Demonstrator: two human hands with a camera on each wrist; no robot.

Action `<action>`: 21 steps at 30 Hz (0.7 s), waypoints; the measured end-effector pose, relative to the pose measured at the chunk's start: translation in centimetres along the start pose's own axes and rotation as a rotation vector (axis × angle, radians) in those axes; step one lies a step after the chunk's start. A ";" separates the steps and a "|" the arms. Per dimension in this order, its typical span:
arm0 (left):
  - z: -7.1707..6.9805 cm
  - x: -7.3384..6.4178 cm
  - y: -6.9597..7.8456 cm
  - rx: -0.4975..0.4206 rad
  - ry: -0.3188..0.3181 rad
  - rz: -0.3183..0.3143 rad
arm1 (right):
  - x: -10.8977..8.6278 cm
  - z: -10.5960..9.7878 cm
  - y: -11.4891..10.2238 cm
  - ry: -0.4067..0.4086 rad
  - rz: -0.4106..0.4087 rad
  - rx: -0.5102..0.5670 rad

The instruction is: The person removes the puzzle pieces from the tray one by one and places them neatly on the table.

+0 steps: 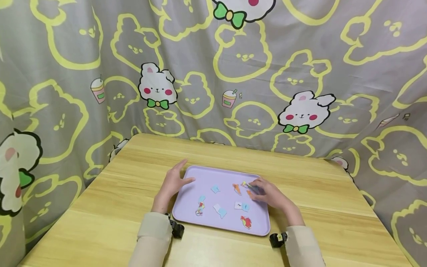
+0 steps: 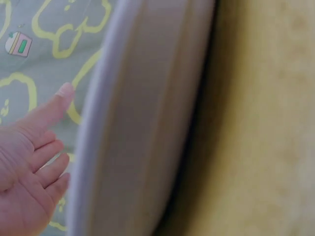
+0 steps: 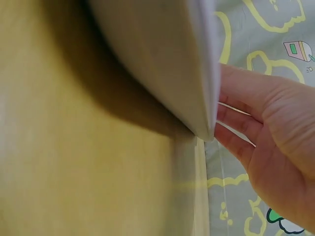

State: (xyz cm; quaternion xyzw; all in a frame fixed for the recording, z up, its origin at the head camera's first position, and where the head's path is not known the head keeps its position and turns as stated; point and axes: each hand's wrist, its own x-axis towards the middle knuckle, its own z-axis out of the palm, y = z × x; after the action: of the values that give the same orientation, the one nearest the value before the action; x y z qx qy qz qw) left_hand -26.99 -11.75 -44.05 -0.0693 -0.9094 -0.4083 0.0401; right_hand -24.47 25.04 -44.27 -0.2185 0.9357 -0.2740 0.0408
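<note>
Purple tray (image 1: 197,181) carries the pieces (image 1: 219,211): some touch, others lie apart, so the arranging looks only partly done. Left hand (image 1: 172,182) spreads empty by the tray's rim; right hand (image 1: 272,193) bends over pieces, grip unclear.

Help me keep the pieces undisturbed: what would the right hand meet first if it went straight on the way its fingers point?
Probably the small yellow piece on the purple tray, just ahead of the right hand in the head view; whether they touch is unclear.
</note>
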 end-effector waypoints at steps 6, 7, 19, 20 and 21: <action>0.0 -0.1 -0.6 0.003 -0.016 -0.024 | 0.0 0.0 0.2 -0.001 -0.030 -0.022; -0.1 -0.2 -0.6 0.000 -0.016 -0.025 | 0.1 0.0 0.2 0.001 -0.040 -0.029; -0.1 -0.4 -1.5 0.032 -0.065 -0.051 | 0.2 -0.1 0.2 0.007 -0.071 -0.084; -0.1 -0.5 -1.5 0.029 -0.071 -0.058 | 0.2 0.0 0.2 0.007 -0.072 -0.087; 0.0 -0.5 -1.6 0.033 -0.076 -0.059 | 0.2 0.0 0.2 0.008 -0.074 -0.091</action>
State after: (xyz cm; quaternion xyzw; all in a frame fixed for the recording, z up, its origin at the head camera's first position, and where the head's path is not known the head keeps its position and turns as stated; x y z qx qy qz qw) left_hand -26.74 -12.86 -45.25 -0.0570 -0.9185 -0.3913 -0.0055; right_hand -24.74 25.13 -44.38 -0.2536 0.9386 -0.2332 0.0169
